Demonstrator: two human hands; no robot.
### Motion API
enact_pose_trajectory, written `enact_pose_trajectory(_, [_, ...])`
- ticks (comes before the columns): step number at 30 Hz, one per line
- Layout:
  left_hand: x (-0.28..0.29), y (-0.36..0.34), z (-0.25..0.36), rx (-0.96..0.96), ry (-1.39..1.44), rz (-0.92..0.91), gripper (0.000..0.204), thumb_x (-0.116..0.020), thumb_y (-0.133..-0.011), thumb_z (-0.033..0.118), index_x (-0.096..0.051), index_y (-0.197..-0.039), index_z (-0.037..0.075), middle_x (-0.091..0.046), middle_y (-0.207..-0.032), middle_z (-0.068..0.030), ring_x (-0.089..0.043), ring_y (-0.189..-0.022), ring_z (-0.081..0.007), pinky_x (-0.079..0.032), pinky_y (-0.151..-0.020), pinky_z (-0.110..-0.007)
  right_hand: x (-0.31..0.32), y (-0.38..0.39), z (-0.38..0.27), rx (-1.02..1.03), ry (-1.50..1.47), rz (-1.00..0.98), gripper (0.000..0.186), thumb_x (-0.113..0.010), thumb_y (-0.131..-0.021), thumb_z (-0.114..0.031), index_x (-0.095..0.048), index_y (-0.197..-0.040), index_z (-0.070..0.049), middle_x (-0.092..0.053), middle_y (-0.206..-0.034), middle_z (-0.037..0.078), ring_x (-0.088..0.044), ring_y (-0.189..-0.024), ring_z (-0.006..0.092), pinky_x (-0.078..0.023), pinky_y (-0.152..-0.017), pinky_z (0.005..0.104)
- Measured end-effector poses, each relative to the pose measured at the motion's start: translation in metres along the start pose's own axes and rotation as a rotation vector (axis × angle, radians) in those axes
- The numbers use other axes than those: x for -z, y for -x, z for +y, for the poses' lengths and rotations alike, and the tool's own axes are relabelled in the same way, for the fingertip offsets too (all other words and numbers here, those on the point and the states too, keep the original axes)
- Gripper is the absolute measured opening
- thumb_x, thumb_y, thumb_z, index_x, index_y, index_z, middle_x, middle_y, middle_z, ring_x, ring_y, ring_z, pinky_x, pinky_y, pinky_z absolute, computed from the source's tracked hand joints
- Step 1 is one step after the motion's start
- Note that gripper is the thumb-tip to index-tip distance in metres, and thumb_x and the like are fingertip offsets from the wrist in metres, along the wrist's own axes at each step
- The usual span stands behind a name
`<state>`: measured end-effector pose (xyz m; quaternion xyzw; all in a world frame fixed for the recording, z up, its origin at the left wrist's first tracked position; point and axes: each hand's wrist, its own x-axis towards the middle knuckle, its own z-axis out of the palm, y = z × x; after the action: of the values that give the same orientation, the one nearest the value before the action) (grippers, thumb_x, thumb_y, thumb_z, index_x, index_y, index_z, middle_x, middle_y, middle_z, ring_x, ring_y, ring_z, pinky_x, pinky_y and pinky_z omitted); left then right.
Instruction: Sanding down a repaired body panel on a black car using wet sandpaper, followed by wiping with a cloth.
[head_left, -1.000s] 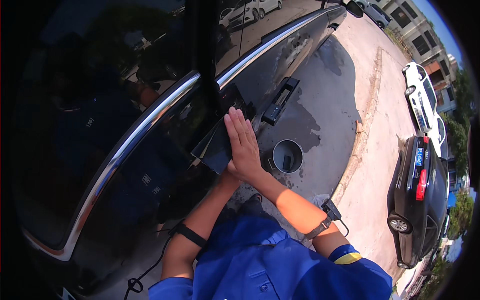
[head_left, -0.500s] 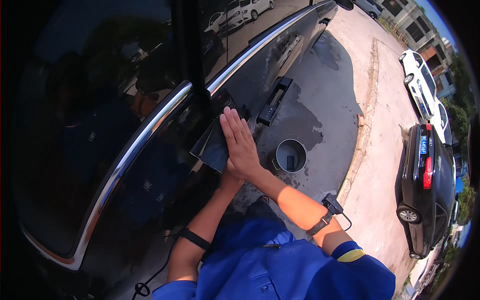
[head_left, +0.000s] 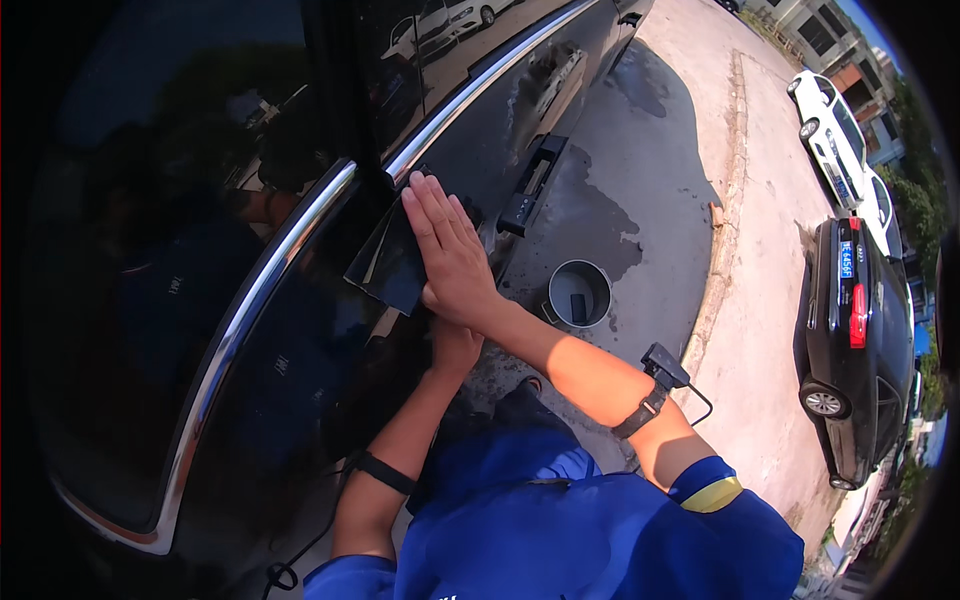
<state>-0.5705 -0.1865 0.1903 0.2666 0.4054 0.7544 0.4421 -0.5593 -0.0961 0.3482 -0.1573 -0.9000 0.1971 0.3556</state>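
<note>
My right hand (head_left: 451,258) lies flat, fingers stretched out, on a thin dark flexible sheet (head_left: 377,276) against the black car door (head_left: 255,420), just below the chrome window trim. The sheet has a lighter folded edge and juts out left of the hand. My left hand (head_left: 453,342) is under my right one; its fingers are mostly hidden. Farther along the door, right of my hands, is a black handle-shaped part (head_left: 532,183) with an open frame. Black straps circle both forearms, with a small black device on the right one.
A metal pot (head_left: 565,278) with a dark block inside stands on the wet ground beside the car. Curved chrome trim (head_left: 250,310) runs along the glass. At the right, beyond a cracked strip of pavement, are a black parked car (head_left: 840,390), white cars (head_left: 838,150) and buildings (head_left: 820,40).
Both hands have moved upward in the picture, my right fingertips now closer to the chrome trim. The view has shifted slightly, with the pot and parked cars appearing higher.
</note>
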Motion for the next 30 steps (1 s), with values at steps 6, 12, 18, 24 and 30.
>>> enact_pose_trajectory(6, [0.013,-0.009,-0.014,-0.371,-1.455,0.057,0.051,-0.051,-0.104,0.017,-0.034,-0.150,0.002,-0.045,-0.148,-0.0116,-0.046,-0.134,-0.0209,-0.038,-0.110,-0.039,-0.002,0.038,-0.003,-0.031,0.007,-0.016,0.094,-0.052,-0.064,0.009,-0.031,-0.155,0.000,-0.026,-0.164,0.017,-0.023,-0.153,0.0322,-0.019,-0.124,0.0448])
enact_pose_trajectory(12, [0.033,-0.003,-0.019,-0.266,-1.057,-0.092,0.059,-0.054,-0.100,0.023,-0.034,-0.151,0.000,-0.043,-0.150,-0.0193,-0.041,-0.139,-0.0356,-0.034,-0.111,-0.046,-0.004,0.030,-0.009,-0.014,-0.078,-0.079,0.094,-0.046,-0.063,0.008,-0.030,-0.155,0.001,-0.026,-0.164,0.019,-0.021,-0.154,0.0338,-0.016,-0.125,0.0472])
enact_pose_trajectory(18, [0.025,0.006,-0.007,-0.260,-1.077,-0.123,0.060,-0.065,-0.093,0.021,-0.042,-0.142,-0.004,-0.051,-0.139,-0.0207,-0.049,-0.129,-0.0378,-0.039,-0.102,-0.049,0.000,0.000,-0.007,0.028,-0.046,-0.013,0.094,-0.049,-0.064,0.007,-0.030,-0.155,0.000,-0.028,-0.163,0.018,-0.023,-0.153,0.0343,-0.017,-0.124,0.0470])
enact_pose_trajectory(24, [-0.004,-0.016,0.003,-0.560,-1.348,0.141,0.055,-0.065,-0.094,0.023,-0.045,-0.139,-0.004,-0.056,-0.132,-0.0214,-0.054,-0.123,-0.0378,-0.042,-0.098,-0.048,-0.006,0.063,0.009,-0.035,-0.050,-0.051,0.087,-0.047,-0.069,0.002,-0.032,-0.154,0.001,-0.028,-0.163,0.019,-0.023,-0.153,0.0345,-0.016,-0.124,0.0467])
enact_pose_trajectory(30, [0.021,0.001,-0.006,-0.425,-1.341,-0.008,0.056,-0.065,-0.094,0.022,-0.044,-0.141,-0.001,-0.054,-0.136,-0.0195,-0.051,-0.127,-0.0345,-0.041,-0.101,-0.045,-0.009,0.049,-0.002,-0.021,-0.021,-0.071,0.094,-0.052,-0.064,0.002,-0.031,-0.156,-0.001,-0.028,-0.164,0.016,-0.023,-0.154,0.0306,-0.016,-0.125,0.0443])
